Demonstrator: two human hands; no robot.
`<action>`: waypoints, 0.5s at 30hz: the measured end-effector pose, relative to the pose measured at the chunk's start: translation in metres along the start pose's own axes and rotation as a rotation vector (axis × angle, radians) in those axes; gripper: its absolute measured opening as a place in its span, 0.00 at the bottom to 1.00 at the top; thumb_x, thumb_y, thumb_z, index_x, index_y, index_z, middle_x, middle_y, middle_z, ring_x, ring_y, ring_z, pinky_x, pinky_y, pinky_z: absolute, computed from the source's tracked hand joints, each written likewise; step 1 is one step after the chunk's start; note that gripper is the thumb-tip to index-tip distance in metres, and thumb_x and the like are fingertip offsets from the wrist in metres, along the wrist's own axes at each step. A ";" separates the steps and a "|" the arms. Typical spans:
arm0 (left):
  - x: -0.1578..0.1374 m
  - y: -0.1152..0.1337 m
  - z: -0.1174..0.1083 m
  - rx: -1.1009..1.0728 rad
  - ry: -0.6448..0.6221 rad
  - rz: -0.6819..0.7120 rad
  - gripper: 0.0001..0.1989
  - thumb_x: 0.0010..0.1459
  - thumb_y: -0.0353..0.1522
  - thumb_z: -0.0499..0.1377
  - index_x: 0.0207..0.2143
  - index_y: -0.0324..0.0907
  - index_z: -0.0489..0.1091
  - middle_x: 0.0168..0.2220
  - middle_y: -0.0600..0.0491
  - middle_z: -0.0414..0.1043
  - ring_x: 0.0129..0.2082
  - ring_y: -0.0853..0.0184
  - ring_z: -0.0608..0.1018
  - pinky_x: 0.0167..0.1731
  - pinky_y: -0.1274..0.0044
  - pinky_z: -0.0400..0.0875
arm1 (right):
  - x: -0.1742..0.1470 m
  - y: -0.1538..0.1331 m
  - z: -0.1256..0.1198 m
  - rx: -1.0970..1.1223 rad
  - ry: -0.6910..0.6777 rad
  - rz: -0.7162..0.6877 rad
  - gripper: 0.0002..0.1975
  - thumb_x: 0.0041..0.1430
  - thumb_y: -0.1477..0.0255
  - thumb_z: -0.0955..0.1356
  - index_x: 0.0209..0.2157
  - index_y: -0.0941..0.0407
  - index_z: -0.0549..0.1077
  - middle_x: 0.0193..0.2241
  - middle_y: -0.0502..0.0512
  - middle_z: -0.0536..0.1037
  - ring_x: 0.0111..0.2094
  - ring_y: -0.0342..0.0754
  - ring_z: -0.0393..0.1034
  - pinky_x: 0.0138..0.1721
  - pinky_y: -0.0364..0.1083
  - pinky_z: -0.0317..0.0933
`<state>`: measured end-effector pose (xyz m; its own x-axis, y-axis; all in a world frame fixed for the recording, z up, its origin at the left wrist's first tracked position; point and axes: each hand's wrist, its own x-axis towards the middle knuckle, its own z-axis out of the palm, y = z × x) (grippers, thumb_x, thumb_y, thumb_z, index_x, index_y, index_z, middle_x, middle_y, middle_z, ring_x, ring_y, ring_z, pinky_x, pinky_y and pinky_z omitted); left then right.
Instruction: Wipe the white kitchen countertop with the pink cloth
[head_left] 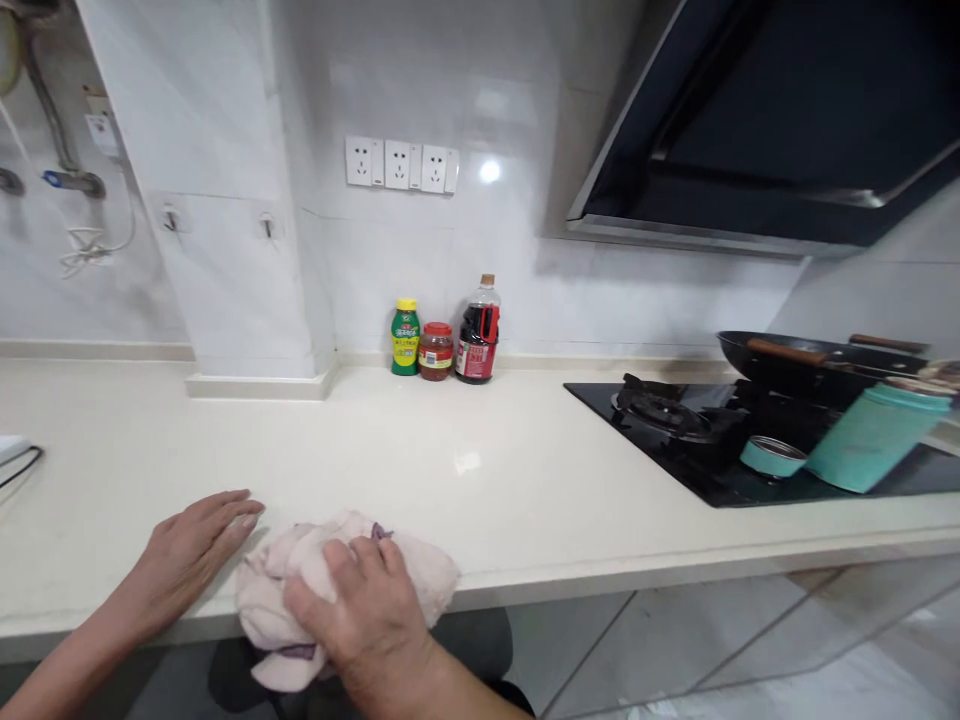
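Note:
A pale pink cloth with purple edging lies bunched at the counter's front edge, part of it hanging over. My right hand presses on it from above, fingers curled into its folds. To the left of the cloth, my left hand rests on the white countertop, fingers stretched out and nothing held. Against the wall behind stand a green bottle with a yellow cap, a red-lidded jar and a large bottle of dark sauce.
On the right, a black gas hob carries a wok, a turquoise canister and a small turquoise lid. A dark range hood overhangs it. A wall pillar meets the counter at back left; a white device lies far left.

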<state>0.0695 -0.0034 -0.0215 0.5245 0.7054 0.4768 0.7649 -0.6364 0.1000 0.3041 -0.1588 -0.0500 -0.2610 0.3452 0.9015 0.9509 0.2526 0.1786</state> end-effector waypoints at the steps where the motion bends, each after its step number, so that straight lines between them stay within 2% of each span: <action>1: 0.001 0.000 0.000 -0.013 -0.033 -0.013 0.26 0.64 0.49 0.45 0.48 0.49 0.77 0.55 0.53 0.76 0.58 0.61 0.75 0.60 0.69 0.67 | -0.007 0.015 -0.015 -0.004 -0.007 0.000 0.13 0.63 0.66 0.68 0.50 0.44 0.70 0.46 0.53 0.74 0.43 0.52 0.67 0.46 0.55 0.62; 5: 0.003 -0.005 0.004 -0.027 -0.104 -0.061 0.26 0.63 0.51 0.46 0.49 0.51 0.77 0.57 0.54 0.74 0.58 0.58 0.74 0.61 0.64 0.66 | -0.047 0.086 -0.074 -0.090 -0.129 -0.010 0.16 0.61 0.68 0.69 0.51 0.45 0.72 0.51 0.54 0.73 0.54 0.55 0.63 0.60 0.61 0.51; 8: 0.004 -0.012 0.010 -0.033 -0.124 -0.086 0.26 0.62 0.52 0.46 0.49 0.53 0.77 0.57 0.56 0.74 0.58 0.57 0.74 0.61 0.62 0.66 | -0.088 0.147 -0.115 -0.202 -0.208 0.086 0.24 0.55 0.53 0.72 0.53 0.44 0.72 0.52 0.56 0.73 0.56 0.59 0.62 0.63 0.65 0.43; 10: 0.003 -0.017 0.014 -0.027 -0.124 -0.101 0.26 0.62 0.53 0.46 0.49 0.54 0.77 0.57 0.56 0.74 0.58 0.56 0.74 0.60 0.61 0.66 | -0.116 0.188 -0.142 -0.282 -0.282 0.202 0.37 0.43 0.42 0.74 0.53 0.43 0.72 0.52 0.59 0.73 0.55 0.63 0.63 0.61 0.67 0.43; 11: 0.003 -0.019 0.016 -0.023 -0.122 -0.099 0.26 0.62 0.53 0.46 0.49 0.54 0.77 0.57 0.56 0.74 0.58 0.56 0.74 0.60 0.61 0.66 | -0.130 0.208 -0.155 -0.326 -0.349 0.266 0.42 0.36 0.41 0.76 0.54 0.42 0.72 0.53 0.60 0.72 0.55 0.65 0.62 0.60 0.68 0.44; 13: 0.002 -0.021 0.018 -0.017 -0.108 -0.085 0.26 0.62 0.53 0.47 0.49 0.54 0.76 0.57 0.56 0.74 0.57 0.56 0.75 0.59 0.61 0.67 | -0.157 0.248 -0.182 -0.425 -0.503 0.375 0.47 0.31 0.46 0.79 0.57 0.41 0.70 0.57 0.62 0.69 0.57 0.69 0.60 0.59 0.71 0.46; 15: 0.002 -0.021 0.019 -0.016 -0.085 -0.061 0.24 0.63 0.52 0.47 0.49 0.54 0.76 0.56 0.57 0.74 0.56 0.57 0.75 0.59 0.62 0.67 | -0.179 0.287 -0.207 -0.519 -0.652 0.476 0.49 0.34 0.56 0.80 0.60 0.40 0.66 0.61 0.62 0.64 0.61 0.69 0.57 0.58 0.70 0.50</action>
<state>0.0617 0.0171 -0.0396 0.5079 0.7663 0.3934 0.7906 -0.5960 0.1404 0.6582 -0.3354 -0.0783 0.2789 0.7829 0.5562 0.8955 -0.4212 0.1438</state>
